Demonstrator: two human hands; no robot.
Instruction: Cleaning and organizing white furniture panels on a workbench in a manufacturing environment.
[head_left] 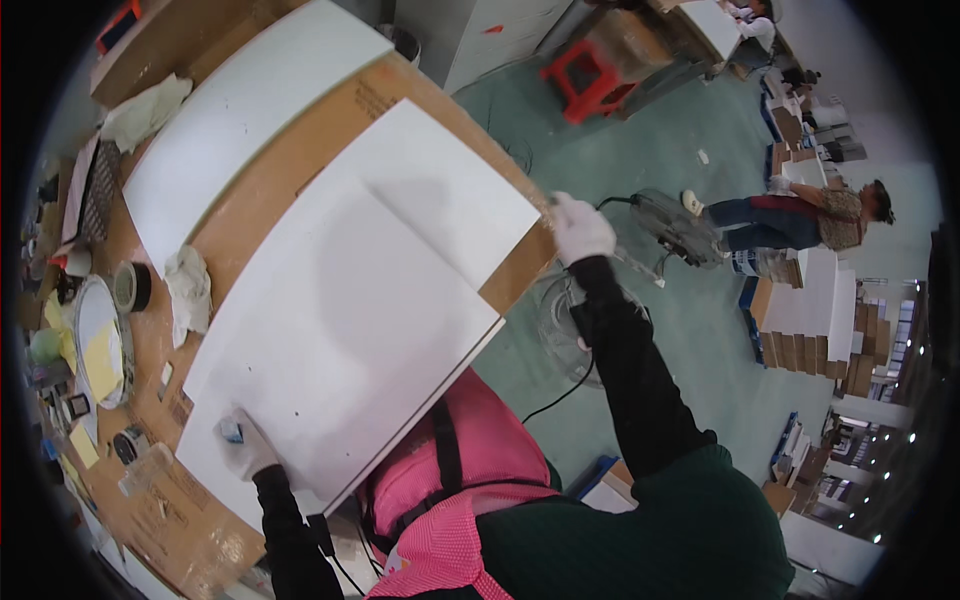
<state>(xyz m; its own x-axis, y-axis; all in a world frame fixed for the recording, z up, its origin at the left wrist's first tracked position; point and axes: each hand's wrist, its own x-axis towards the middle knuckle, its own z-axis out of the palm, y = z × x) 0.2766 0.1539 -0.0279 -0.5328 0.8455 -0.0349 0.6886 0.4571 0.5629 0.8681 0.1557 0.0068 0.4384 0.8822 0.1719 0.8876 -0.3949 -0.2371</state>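
A large white panel (330,330) lies on the cardboard-covered table in front of me, on top of another white panel (455,190) that sticks out beyond it. My left hand (246,447), in a white glove, rests on the near left part of the upper panel. Its fingers are closed on a small blue-and-grey piece (231,432), mostly covered by the glove. At the table's right edge is my right hand (583,232), also white-gloved, with curled fingers. Whatever it may hold is hidden. Small dark specks dot the upper panel.
Another curved white panel (255,110) lies at the table's far side. Crumpled cloth (188,295), a tape roll (131,287) and a round tray (98,340) sit left. On the green floor are a fan (672,228) and red stool (585,80). A person (800,215) stands at right.
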